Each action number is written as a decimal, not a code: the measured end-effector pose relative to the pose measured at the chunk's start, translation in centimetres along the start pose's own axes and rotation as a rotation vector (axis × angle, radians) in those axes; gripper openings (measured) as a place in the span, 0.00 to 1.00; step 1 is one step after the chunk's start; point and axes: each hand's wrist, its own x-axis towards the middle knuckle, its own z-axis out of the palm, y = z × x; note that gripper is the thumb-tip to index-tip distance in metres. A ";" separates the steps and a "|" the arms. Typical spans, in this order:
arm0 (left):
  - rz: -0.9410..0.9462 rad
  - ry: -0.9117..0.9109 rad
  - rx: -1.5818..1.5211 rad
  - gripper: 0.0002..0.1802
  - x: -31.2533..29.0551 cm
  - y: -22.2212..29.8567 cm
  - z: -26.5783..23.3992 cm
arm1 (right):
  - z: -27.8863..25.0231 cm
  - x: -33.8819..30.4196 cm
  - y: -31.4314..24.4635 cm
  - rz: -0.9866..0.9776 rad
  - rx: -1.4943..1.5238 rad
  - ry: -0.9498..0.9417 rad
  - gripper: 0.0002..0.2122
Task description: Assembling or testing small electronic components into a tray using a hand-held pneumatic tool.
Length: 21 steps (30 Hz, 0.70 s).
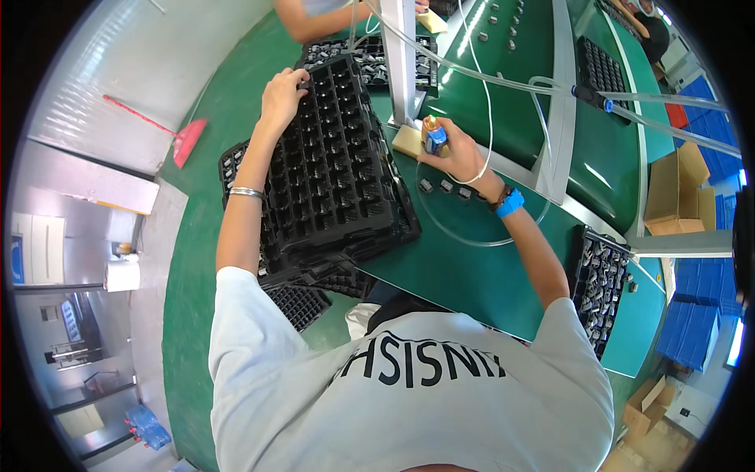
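Note:
My left hand [281, 98] grips the far left corner of a black plastic tray [324, 141], its fingers curled over the rim. This tray has rows of pockets and lies aslant on top of other black trays. My right hand [465, 157] is closed round a small blue tool [434, 135] with a brass-coloured tip. The tool is held upright above a pale yellow block [406, 141]. Several small metal parts [446, 186] lie in a row on the green table just below my right hand. A thin clear tube loops beside that wrist.
A grey post [399, 63] rises beyond the trays, with hoses crossing to the right. A filled parts tray [602, 283] sits at the right. Another person's arm [330, 20] reaches over a far tray [370, 59]. Green belts [503, 86] run behind; cardboard boxes [676, 189] stand far right.

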 end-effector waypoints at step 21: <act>-0.411 -0.044 -1.311 0.13 -1.7 2.5 -3.6 | -4.9 4.4 9.9 0.352 -0.276 0.367 0.16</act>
